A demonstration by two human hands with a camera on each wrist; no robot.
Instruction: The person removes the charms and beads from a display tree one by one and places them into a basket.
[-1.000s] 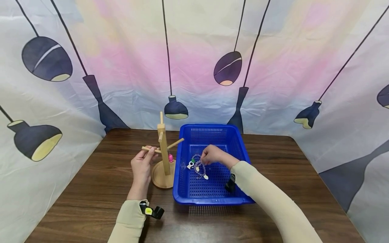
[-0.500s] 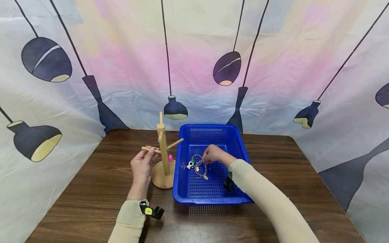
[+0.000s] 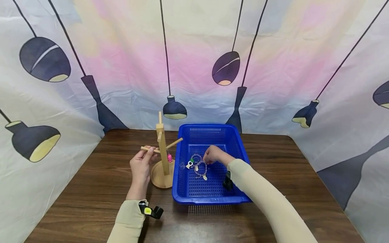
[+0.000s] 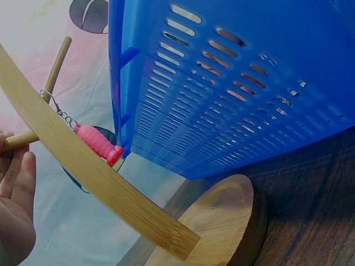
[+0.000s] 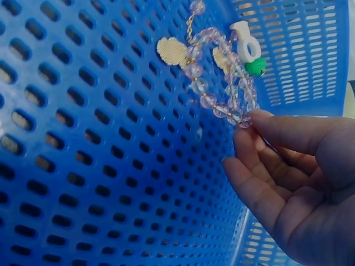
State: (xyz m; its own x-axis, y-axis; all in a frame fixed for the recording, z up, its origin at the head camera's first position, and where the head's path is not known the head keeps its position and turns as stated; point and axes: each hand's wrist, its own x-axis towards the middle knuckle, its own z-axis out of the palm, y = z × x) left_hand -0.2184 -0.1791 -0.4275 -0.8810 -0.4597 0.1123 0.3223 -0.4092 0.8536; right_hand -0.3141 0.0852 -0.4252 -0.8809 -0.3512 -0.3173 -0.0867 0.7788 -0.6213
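My left hand (image 3: 141, 167) grips a peg (image 3: 146, 148) of a wooden stand (image 3: 165, 155) with a round base (image 3: 160, 177). From another peg of this stand a pink charm (image 4: 99, 143) hangs on a short chain. Inside the blue basket (image 3: 212, 201), my right hand (image 3: 214, 154) pinches a bracelet (image 5: 206, 101) of clear pinkish beads between thumb and fingertips. A gold scalloped charm (image 5: 172, 52) dangles from the bracelet. Close behind it, in the right wrist view, lie a white ring-shaped piece (image 5: 249, 50) and a green bead (image 5: 255, 66), with more beads overlapping.
The basket stands right beside the stand's base on a dark wooden table (image 3: 100, 189). Its side and floor are full of slots. A cloth backdrop (image 3: 194, 67) printed with hanging lamps rises behind the table.
Both hands keep their grips and barely move. The right forearm shifts slightly to the left, along with a small drift of the whole head view.
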